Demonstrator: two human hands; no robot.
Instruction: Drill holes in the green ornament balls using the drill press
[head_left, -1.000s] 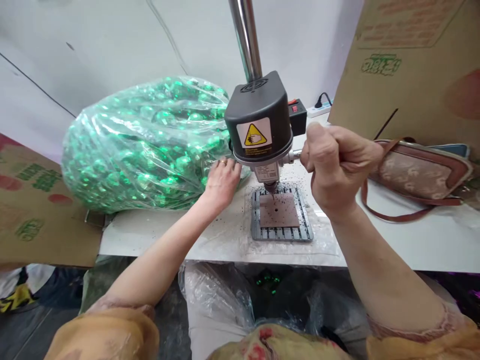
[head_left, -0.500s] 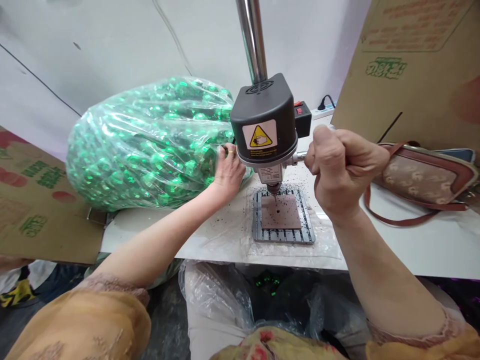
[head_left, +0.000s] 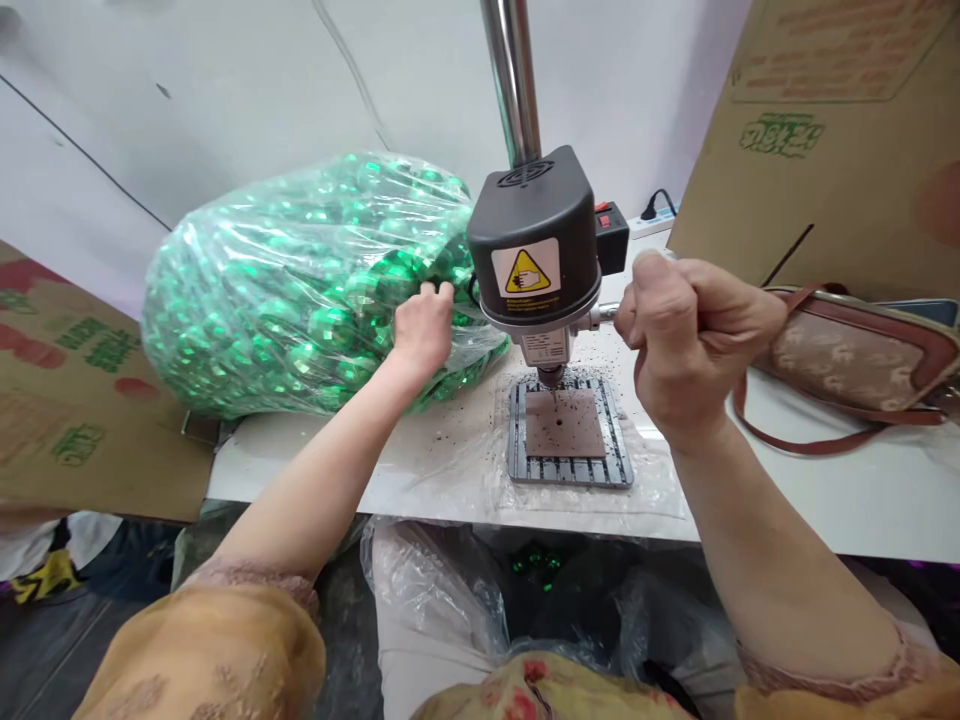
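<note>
A large clear plastic bag (head_left: 247, 300) full of shiny green faceted pieces lies on the left of the table. My left hand (head_left: 422, 325) is at the bag's right end, its fingers curled in among the green pieces. The fingertips are hidden there, so what they hold does not show. To the right stands a small black drill press (head_left: 534, 240) with a warning label. My right hand (head_left: 686, 335) is closed in a fist round its feed lever (head_left: 606, 312). Under the chuck, a brown square plate (head_left: 564, 440) with a dark hole lies on the slotted metal base (head_left: 621, 470).
Dark shavings and plastic film surround the base on the white table (head_left: 772, 510). A handbag (head_left: 847, 350) with a brown strap lies at right before a cardboard box (head_left: 840, 190). Another carton (head_left: 90, 390) stands at left. A power strip (head_left: 652, 226) sits behind the drill press.
My left hand has moved left from beside the drill head, further over the bag's green pieces, and its fingers have curled. The right hand keeps its hold on the lever.
</note>
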